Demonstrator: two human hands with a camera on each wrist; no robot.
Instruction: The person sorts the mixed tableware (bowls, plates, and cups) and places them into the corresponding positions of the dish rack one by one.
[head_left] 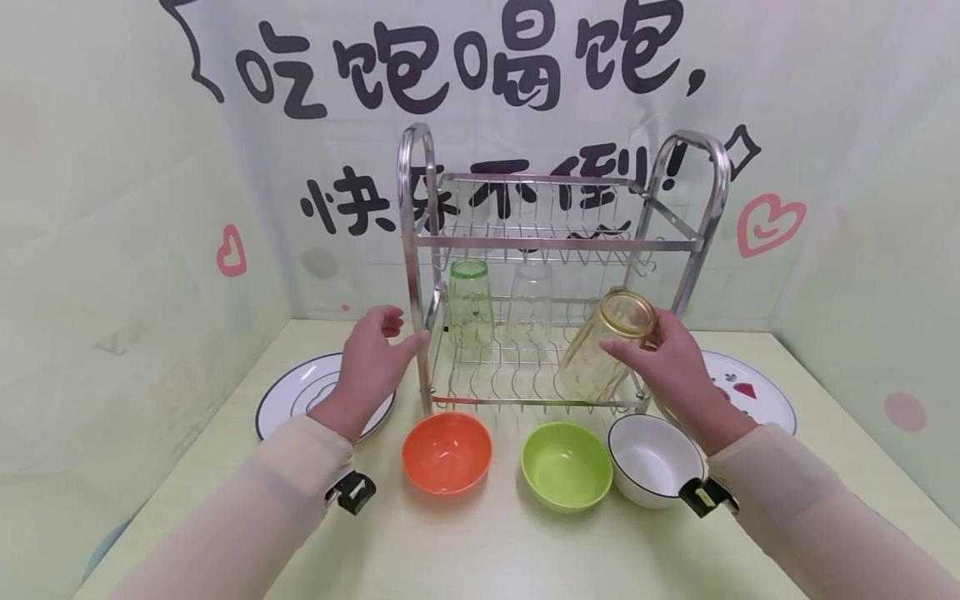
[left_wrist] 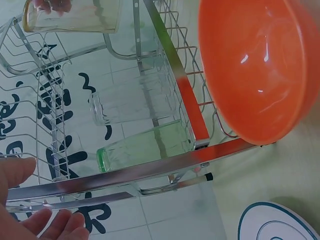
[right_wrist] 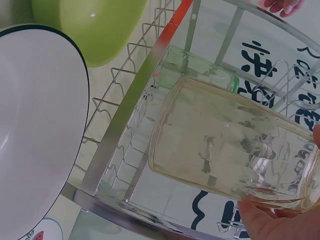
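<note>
My right hand (head_left: 671, 350) grips an amber-tinted glass (head_left: 600, 354) near its upper end, thumb in front. The glass leans over the right part of the dish rack's lower tier, its wider end pointing down, as the right wrist view also shows. Whether it touches the wires I cannot tell. On that same tier, to the left, stand a green glass (head_left: 470, 304) and a clear glass (head_left: 530, 304). At the left post of the metal dish rack (head_left: 558, 244) is my left hand (head_left: 375, 358), thumb and loosely bent fingers on either side of the post.
Along the front of the rack sit an orange bowl (head_left: 447, 454), a green bowl (head_left: 566, 467) and a white bowl (head_left: 652, 458) with a dark rim. A dark-rimmed plate (head_left: 288, 400) lies at left, a fruit-patterned plate (head_left: 772, 400) at right. Behind hangs a printed cloth (head_left: 322, 158).
</note>
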